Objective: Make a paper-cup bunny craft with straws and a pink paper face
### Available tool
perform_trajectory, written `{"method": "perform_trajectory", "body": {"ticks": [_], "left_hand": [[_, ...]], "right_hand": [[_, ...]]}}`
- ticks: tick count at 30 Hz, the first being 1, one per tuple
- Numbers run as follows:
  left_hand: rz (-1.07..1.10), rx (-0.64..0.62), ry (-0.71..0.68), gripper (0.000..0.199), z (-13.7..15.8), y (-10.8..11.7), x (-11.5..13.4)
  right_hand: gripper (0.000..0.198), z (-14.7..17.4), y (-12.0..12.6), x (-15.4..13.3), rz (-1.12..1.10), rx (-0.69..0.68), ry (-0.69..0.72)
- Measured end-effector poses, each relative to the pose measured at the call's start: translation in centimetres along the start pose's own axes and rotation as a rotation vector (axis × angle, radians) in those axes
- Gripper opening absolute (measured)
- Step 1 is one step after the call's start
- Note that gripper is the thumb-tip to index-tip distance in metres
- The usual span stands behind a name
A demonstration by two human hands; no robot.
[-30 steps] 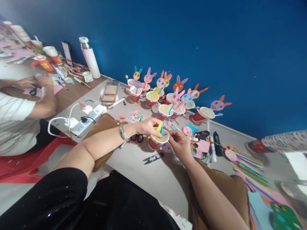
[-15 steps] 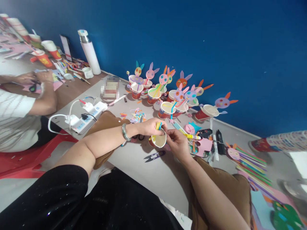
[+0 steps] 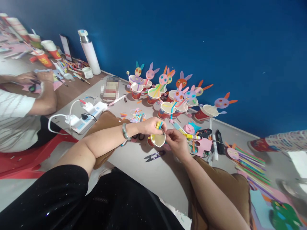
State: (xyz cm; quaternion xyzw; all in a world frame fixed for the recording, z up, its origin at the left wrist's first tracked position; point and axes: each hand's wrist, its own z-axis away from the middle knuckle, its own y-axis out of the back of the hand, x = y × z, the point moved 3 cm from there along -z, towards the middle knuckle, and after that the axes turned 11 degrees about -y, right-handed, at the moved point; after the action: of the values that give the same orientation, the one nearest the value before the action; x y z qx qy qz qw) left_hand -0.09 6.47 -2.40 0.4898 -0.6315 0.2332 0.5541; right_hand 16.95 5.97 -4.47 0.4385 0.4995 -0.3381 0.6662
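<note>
A paper cup [image 3: 158,140] is held over the table, its pale inside turned up toward me. My left hand [image 3: 153,126] is closed on its far rim, with yellow and blue strips showing between the fingers. My right hand [image 3: 177,140] pinches at the cup's right rim; whatever else lies between its fingertips is hidden. Just below the cup lies a pair of thread snips [image 3: 154,156]. Dark scissor handles [image 3: 141,136] show partly under my left wrist. Behind my hands stand several paper cups [image 3: 166,109] with rabbit heads [image 3: 164,79] on strips.
Brown cushions [image 3: 223,185] lie under my forearms. A white power strip [image 3: 92,116] with cables is at left. Markers [image 3: 215,148], coloured strips [image 3: 251,166] and stacked cups [image 3: 278,142] lie right. A co-worker's arm [image 3: 45,99] is at far left; a thermos [image 3: 89,52] stands by the wall.
The cup's rim has tilted and looks slightly squeezed between my hands. My right hand has shifted slightly left. Everything else stays in place.
</note>
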Motion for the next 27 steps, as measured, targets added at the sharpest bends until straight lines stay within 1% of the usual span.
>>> {"method": "perform_trajectory", "body": {"ticks": [4, 7, 13, 15, 19, 23, 25, 27], "left_hand": [[-0.030, 0.007, 0.028, 0.014, -0.1, 0.2, 0.4], [-0.054, 0.008, 0.050, 0.012, -0.1, 0.4, 0.9], [-0.015, -0.032, 0.075, 0.010, 0.1, 0.2, 0.8], [-0.005, -0.041, 0.074, 0.010, 0.1, 0.1, 0.6], [0.015, -0.030, 0.082, 0.011, 0.1, 0.1, 0.5], [0.037, -0.012, 0.101, 0.013, 0.1, 0.2, 0.8], [0.049, -0.013, 0.098, 0.013, 0.1, 0.2, 1.0], [0.067, -0.032, 0.091, 0.012, 0.2, 0.1, 1.1]], "right_hand": [[0.035, -0.1, 0.1, -0.1, -0.009, 0.018, -0.005], [0.034, 0.0, 0.4, -0.2, 0.007, 0.002, 0.017], [0.035, -0.4, 1.0, -0.3, 0.008, -0.138, 0.044], [0.035, -0.4, 1.1, -0.4, 0.035, -0.162, 0.066], [0.034, 0.0, 0.9, -0.5, 0.101, -0.115, 0.065], [0.034, 0.1, 0.8, -0.4, 0.074, -0.051, 0.059], [0.033, 0.0, 1.0, -0.4, 0.051, -0.060, 0.068], [0.032, -0.2, 1.1, -0.4, 0.046, -0.101, 0.069]]}}
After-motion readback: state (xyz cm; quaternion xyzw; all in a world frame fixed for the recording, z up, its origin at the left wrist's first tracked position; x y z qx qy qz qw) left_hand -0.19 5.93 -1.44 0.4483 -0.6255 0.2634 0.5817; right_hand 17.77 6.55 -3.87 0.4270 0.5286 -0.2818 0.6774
